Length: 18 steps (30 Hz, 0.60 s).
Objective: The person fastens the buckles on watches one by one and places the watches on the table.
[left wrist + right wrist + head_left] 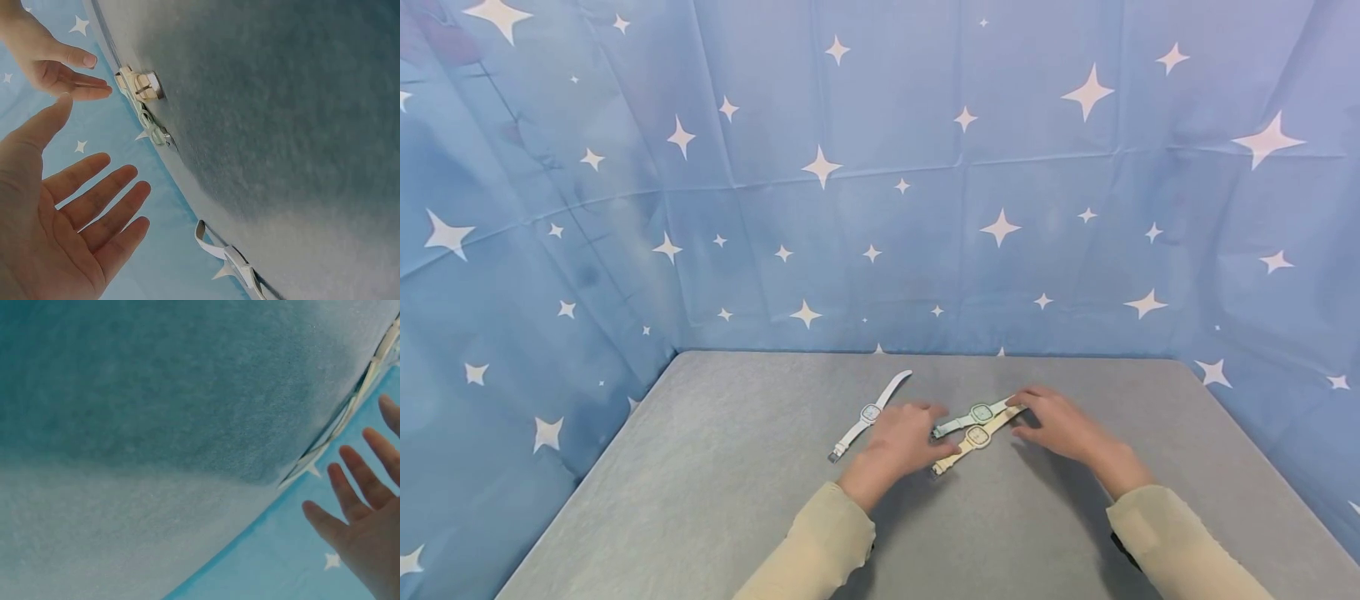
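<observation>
Three wristwatches lie on the grey table. In the head view the white watch (870, 413) is left of my left hand (904, 440), slanting away from me. The mint green watch (981, 413) and the yellow watch (977, 437) lie side by side between my hands, nearly parallel. My left hand, its fingers spread in the left wrist view, hovers by their buckle ends. Over the far strap ends is my right hand (1060, 425), fingers extended in the right wrist view. Neither hand holds anything.
The grey table (700, 500) has rounded far corners. A blue cloth (910, 267) with white stars hangs behind it and along both sides.
</observation>
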Available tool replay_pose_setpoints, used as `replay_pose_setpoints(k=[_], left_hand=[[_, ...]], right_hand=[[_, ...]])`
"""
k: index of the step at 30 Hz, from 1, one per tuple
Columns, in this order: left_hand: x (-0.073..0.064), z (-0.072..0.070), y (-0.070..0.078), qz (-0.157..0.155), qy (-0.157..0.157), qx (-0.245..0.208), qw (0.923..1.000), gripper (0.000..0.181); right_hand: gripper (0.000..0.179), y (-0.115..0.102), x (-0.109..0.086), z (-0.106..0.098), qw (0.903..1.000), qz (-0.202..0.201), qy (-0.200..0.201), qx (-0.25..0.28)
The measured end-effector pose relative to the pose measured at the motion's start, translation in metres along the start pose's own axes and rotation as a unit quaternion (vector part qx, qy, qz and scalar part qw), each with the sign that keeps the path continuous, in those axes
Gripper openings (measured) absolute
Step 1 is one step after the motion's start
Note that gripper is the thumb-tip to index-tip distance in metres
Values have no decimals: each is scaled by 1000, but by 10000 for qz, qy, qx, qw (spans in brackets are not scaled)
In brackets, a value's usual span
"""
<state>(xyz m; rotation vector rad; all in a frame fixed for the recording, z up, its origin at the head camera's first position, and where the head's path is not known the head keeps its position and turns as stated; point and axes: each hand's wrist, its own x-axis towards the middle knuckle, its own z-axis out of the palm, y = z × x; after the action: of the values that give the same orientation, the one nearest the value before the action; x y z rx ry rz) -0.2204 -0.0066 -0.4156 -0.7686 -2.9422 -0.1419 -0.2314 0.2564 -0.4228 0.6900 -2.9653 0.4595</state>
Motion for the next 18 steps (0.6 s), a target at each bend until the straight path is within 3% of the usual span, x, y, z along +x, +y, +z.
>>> replay_pose_setpoints(k=[8, 18], left_hand=[[1, 4, 5, 62, -104, -254, 9996, 54], [3, 9, 13, 168, -55, -106, 9998, 48]], right_hand=[[37, -1, 1, 4, 10000, -78, 50, -2], [34, -1, 2, 8, 9999, -157, 7, 65]])
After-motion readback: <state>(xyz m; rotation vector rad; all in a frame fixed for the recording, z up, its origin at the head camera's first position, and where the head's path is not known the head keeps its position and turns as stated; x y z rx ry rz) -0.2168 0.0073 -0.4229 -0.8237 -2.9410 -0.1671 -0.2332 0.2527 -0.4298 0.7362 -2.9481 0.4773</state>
